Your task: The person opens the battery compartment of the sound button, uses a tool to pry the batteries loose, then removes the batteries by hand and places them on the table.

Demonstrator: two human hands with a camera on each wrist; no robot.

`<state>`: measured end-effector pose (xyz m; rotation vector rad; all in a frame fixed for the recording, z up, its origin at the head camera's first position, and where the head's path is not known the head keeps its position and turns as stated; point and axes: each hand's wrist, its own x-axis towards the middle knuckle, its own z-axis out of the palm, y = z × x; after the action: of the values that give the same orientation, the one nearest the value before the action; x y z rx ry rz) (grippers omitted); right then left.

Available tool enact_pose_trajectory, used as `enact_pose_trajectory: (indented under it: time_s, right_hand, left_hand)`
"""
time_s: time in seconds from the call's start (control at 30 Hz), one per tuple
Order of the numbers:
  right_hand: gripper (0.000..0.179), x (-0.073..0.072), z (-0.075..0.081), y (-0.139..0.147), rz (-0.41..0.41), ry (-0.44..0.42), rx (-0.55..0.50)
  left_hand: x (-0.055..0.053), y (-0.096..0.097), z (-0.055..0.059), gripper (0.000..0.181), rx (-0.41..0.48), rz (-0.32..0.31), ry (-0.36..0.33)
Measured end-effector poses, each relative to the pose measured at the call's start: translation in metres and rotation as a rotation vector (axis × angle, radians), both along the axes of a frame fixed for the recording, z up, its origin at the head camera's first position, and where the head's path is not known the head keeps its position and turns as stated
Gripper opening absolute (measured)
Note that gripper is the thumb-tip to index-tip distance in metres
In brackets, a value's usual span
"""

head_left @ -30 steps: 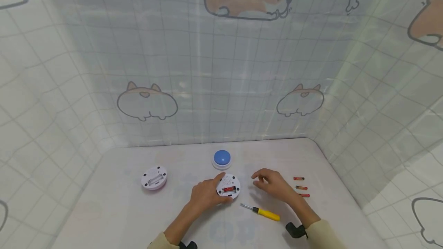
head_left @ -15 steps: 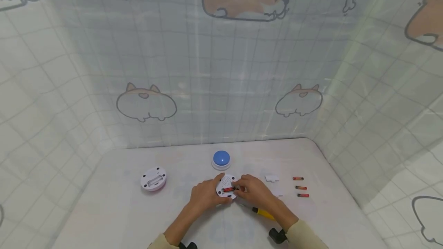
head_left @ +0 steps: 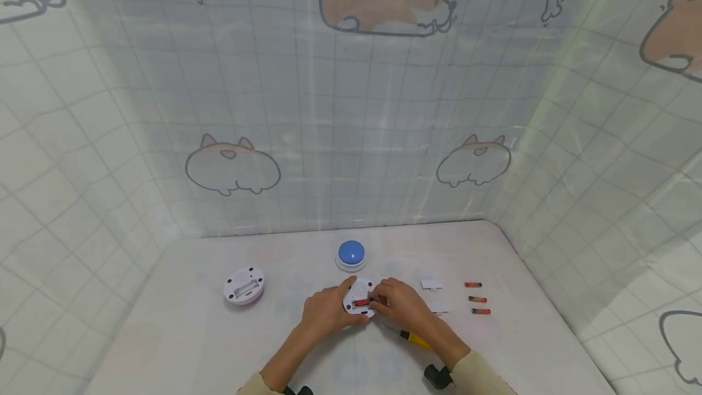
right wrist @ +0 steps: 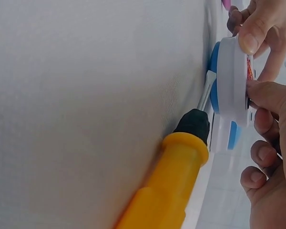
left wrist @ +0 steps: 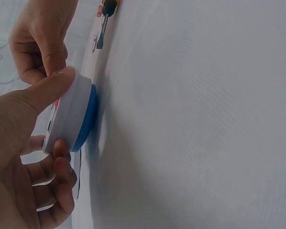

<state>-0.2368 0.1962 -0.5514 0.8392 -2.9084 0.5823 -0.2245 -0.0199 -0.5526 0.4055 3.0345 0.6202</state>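
Note:
My left hand (head_left: 327, 309) grips the rim of a round white button (head_left: 360, 288), which lies upside down. Its blue dome (left wrist: 89, 119) faces the table, as the left wrist view shows. A red battery (head_left: 362, 302) sits slightly tilted in the uncovered slot on the button's underside. The thumb and fingers of my right hand (head_left: 406, 306) pinch that battery's right end; the fingertips partly hide the contact. Beneath the right forearm lies a yellow-handled screwdriver (right wrist: 171, 176), its metal tip pointing toward the button.
A blue-topped button (head_left: 351, 253) stands upright behind. To the left, another button (head_left: 244, 285) lies upside down with its battery slot bare. White covers (head_left: 431, 284) and three red batteries (head_left: 478, 299) lie at the right. A patterned curtain (head_left: 351, 108) surrounds the table.
My right hand has moved left to the battery in the button and taken hold of its end. The battery has tilted. The white covers have come into sight.

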Motion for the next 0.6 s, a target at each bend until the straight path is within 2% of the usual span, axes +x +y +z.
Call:
enact_pose_trajectory:
  time_s: [0.6]
  right_hand:
    - [0.02, 0.0004, -0.0004, -0.0001, 0.007, 0.009, -0.026]
  left_hand:
    - [0.0008, 0.0009, -0.0002, 0.097, -0.017, 0.023, 0.002]
